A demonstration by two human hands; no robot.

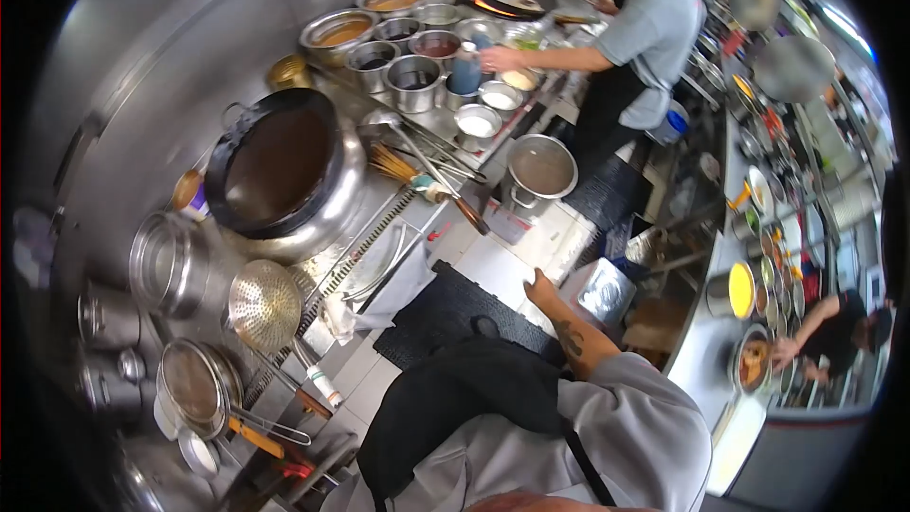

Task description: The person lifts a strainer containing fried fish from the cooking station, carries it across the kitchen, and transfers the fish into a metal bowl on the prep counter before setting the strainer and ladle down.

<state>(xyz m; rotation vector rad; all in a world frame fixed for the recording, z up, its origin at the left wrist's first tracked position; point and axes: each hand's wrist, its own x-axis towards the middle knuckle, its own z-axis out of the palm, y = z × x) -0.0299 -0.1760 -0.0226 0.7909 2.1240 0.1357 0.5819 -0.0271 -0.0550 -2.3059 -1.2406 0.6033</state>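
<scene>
The right hand hangs above the floor, fingers apparently curled; whether it grips anything, I cannot tell. The left hand is outside the view. Near the right stands a square metal container; beyond, a steel pot holds cloudy liquid. Farther off, a co-worker's hand touches a bottle.

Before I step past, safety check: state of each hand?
Left hand: not in view.
Right hand: open or closed cannot be told; nothing visibly held.
</scene>
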